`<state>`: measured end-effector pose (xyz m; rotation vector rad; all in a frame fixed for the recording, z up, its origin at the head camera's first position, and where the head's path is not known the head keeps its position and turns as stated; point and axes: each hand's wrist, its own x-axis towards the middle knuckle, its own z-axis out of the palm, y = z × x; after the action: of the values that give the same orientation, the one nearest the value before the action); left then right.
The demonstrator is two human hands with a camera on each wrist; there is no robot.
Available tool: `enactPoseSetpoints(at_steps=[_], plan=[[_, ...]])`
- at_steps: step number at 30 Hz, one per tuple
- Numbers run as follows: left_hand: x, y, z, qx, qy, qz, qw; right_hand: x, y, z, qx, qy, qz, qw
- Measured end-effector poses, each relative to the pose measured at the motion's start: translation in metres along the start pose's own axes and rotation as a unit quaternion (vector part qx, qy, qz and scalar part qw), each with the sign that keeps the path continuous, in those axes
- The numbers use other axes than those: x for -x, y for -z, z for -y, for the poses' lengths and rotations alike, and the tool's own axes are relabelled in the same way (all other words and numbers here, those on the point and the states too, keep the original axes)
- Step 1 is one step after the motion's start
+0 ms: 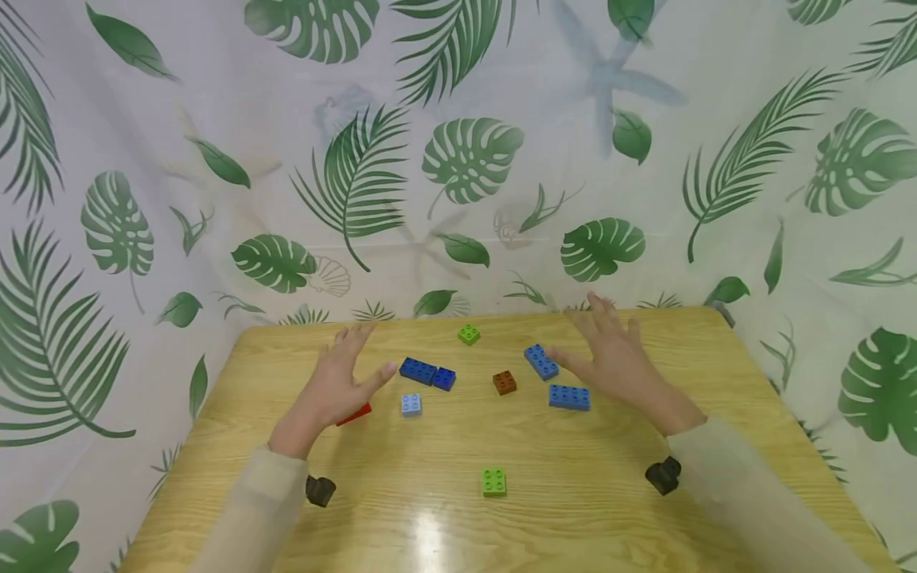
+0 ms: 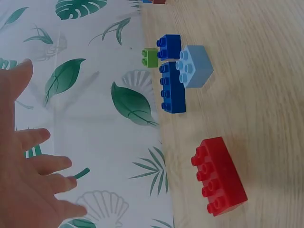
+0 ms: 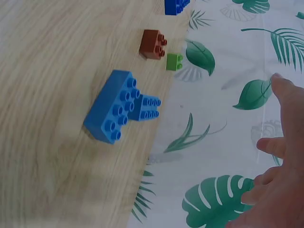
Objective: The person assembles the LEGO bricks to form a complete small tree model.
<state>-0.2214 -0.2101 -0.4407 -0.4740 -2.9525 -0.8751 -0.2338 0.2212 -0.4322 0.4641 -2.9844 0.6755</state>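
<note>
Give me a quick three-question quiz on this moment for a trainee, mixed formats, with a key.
1. True or false: the left hand and the right hand both hold nothing.
2. Which colour is the brick nearest the bottom edge of the head view? (a) brown (b) light green (c) dark blue
3. Short answer: which brick does the left hand partly hide in the head view?

Key: 1. True. 2. b, the light-green brick. 3. The red brick.

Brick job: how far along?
Done: nothing obvious; no stack shows. In hand: nothing; left hand and right hand are open and empty. To go: probably all the assembly, if that's the aim: red brick, brown brick and light blue brick lie apart; dark blue bricks sit end to end.
</note>
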Motion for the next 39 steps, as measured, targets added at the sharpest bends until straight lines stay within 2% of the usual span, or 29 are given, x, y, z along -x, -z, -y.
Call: enactPoseSetpoints(at_steps=[7,12,14,19,24,28,33,39], plan=[[0.003,-0.014,0.000,0.059,0.013,0.004,0.9982,0.009,-0.017,0.005,-0.075,0.010,0.021,0.9969],[0.004,-0.027,0.005,0.090,-0.003,-0.014,0.9959,0.017,-0.029,0.013,-0.116,0.014,0.028,0.9927],[0.005,-0.033,0.008,0.112,-0.004,-0.020,0.9935,0.020,-0.035,0.016,-0.122,0.017,0.025,0.9920],[0.006,-0.045,0.014,0.157,0.020,-0.023,0.9872,0.029,-0.050,0.019,-0.137,0.043,-0.002,0.9896],[0.007,-0.056,0.018,0.209,0.039,-0.019,0.9770,0.038,-0.063,0.024,-0.168,0.050,-0.014,0.9844],[0.008,-0.065,0.021,0.237,0.044,-0.013,0.9703,0.043,-0.075,0.028,-0.207,0.036,0.004,0.9776],[0.008,-0.075,0.022,0.258,0.049,-0.013,0.9648,0.049,-0.086,0.030,-0.211,0.048,0.031,0.9758],[0.009,-0.086,0.021,0.247,0.068,-0.012,0.9665,0.056,-0.097,0.031,-0.227,0.082,0.068,0.9681]])
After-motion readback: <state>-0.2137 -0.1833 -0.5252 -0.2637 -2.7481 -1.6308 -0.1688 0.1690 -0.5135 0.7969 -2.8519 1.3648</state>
